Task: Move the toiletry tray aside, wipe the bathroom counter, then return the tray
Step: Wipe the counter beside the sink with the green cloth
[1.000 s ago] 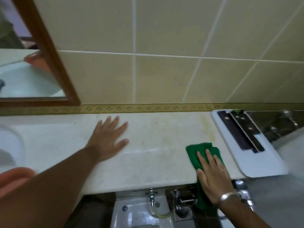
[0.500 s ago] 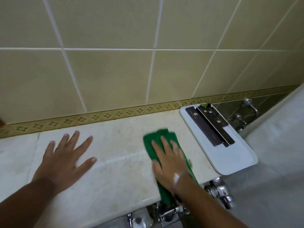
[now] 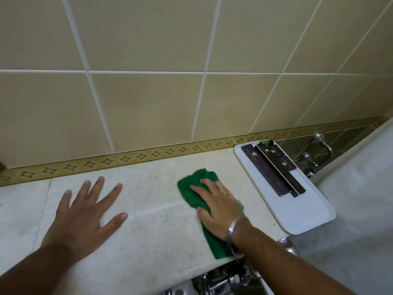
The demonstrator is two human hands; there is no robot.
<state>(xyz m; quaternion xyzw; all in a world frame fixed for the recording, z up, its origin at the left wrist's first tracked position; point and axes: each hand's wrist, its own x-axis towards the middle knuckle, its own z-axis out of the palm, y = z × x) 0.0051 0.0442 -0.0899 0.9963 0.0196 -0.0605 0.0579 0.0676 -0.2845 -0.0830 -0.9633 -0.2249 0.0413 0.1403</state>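
A white toiletry tray (image 3: 306,211) lies at the right end of the pale stone counter (image 3: 153,235), partly overhanging its edge, with dark slim boxes (image 3: 270,167) on its far half. My right hand (image 3: 217,205) presses flat on a green cloth (image 3: 191,186) in the middle of the counter, left of the tray. Part of the cloth trails under my wrist toward the front edge. My left hand (image 3: 85,213) rests flat on the bare counter to the left, fingers spread, holding nothing.
A tiled wall with a patterned border strip (image 3: 127,158) backs the counter. Chrome taps (image 3: 319,154) stick out beyond the tray at the right, above a white tub rim (image 3: 361,188). More chrome fittings (image 3: 223,277) sit below the counter's front edge.
My right hand has slid the green cloth from the front edge near the tray further onto the counter and leftward. The view has swung right, so the mirror has left the frame.
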